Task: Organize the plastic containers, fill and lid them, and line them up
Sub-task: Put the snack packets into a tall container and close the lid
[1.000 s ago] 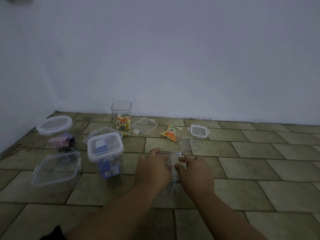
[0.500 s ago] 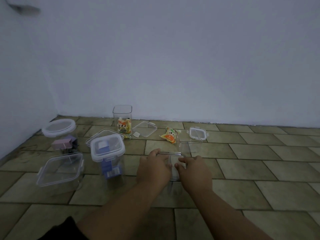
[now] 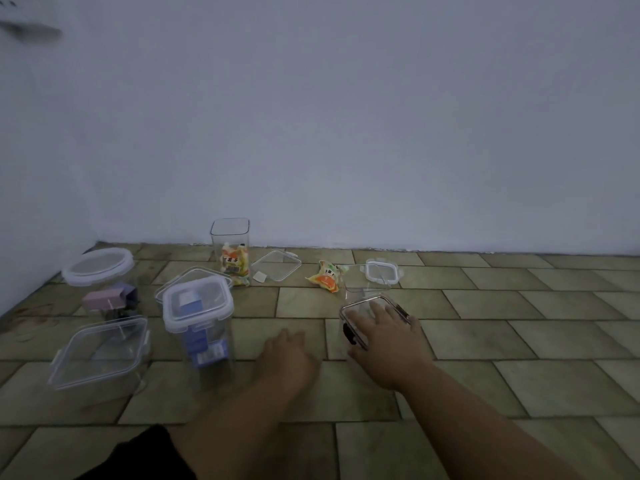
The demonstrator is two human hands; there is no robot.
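Observation:
My right hand (image 3: 384, 337) lies on top of a clear container with a dark-rimmed lid (image 3: 363, 304), fingers spread over the lid and thumb down its near side. Left of it, my left hand (image 3: 289, 355) is apart from that container, low over the floor and holding nothing. A tall white-lidded container (image 3: 197, 306) holds a blue box. Near the wall, an open tall container (image 3: 230, 251) holds snack packs. A loose clear lid (image 3: 277, 265) and an orange snack packet (image 3: 327, 275) lie on the floor. A small white-rimmed lid (image 3: 381, 271) sits by an open clear container (image 3: 360, 284).
A round lidded container (image 3: 98, 266) with a pink box stands at the back left. A square lidded container (image 3: 100, 351) stands at the front left. Another clear lid (image 3: 173, 282) lies behind the blue-box container. The white wall (image 3: 346, 133) bounds the tiled floor (image 3: 519, 341).
My left hand has come off the dark-rimmed container and drawn back to the left. My right hand has moved right with the container under it.

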